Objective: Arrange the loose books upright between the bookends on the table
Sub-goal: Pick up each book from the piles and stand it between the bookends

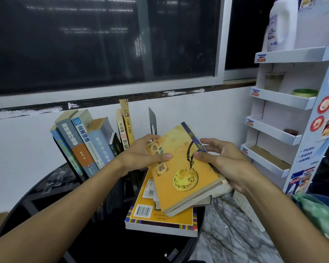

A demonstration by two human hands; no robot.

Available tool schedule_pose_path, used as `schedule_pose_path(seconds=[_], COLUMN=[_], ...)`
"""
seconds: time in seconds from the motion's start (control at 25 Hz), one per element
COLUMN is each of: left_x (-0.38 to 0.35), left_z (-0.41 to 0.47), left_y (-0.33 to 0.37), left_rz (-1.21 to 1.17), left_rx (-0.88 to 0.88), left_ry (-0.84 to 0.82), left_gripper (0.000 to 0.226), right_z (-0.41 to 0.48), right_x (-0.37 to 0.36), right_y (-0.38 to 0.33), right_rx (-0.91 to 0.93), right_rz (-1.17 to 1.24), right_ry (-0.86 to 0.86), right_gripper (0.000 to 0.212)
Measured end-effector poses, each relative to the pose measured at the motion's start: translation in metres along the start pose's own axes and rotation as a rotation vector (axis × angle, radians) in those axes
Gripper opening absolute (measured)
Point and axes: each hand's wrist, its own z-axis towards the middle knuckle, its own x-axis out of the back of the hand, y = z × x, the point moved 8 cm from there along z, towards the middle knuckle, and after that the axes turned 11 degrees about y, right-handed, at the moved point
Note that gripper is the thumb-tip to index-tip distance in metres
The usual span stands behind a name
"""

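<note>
A yellow book with a round medallion on its cover (186, 173) is held tilted above a stack of loose books (160, 219) on the round black table (106, 242). My left hand (142, 152) grips its upper left corner, thumb on the cover. My right hand (220, 158) holds its right edge, thumb on the cover and fingers round the spine. Behind, several blue books (84, 145) lean to the left, and two thin yellow books (124, 128) stand upright beside a black metal bookend (152, 120).
A white wall and a dark window lie behind the table. A white cardboard display shelf (285, 95) stands at the right, with a white jug on top. Marble-patterned floor (232, 224) and a green bag (319, 211) show at the lower right.
</note>
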Motion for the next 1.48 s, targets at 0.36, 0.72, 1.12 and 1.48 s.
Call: schedule_pose_path(seconds=[0.36, 0.72, 1.12, 1.48], left_x=[-0.013, -0.015, -0.007, 0.043], left_z=[0.001, 0.001, -0.003, -0.013], left_y=[-0.007, -0.008, 0.001, 0.054], left_rz=[0.163, 0.271, 0.146, 0.022], left_rx=[-0.012, -0.002, 0.008, -0.008], left_ry=[-0.010, 0.001, -0.019, 0.108], left_gripper=[0.105, 0.130, 0.094, 0.064], right_z=[-0.004, -0.004, -0.002, -0.013], right_x=[0.000, 0.000, -0.001, -0.032], right_y=[0.032, 0.035, 0.008, -0.037], right_rx=[-0.109, -0.170, -0.083, 0.026], right_rz=[-0.090, -0.177, -0.041, 0.154], right_ry=[-0.068, -0.120, 0.089, 0.068], right_gripper=[0.010, 0.019, 0.052, 0.040])
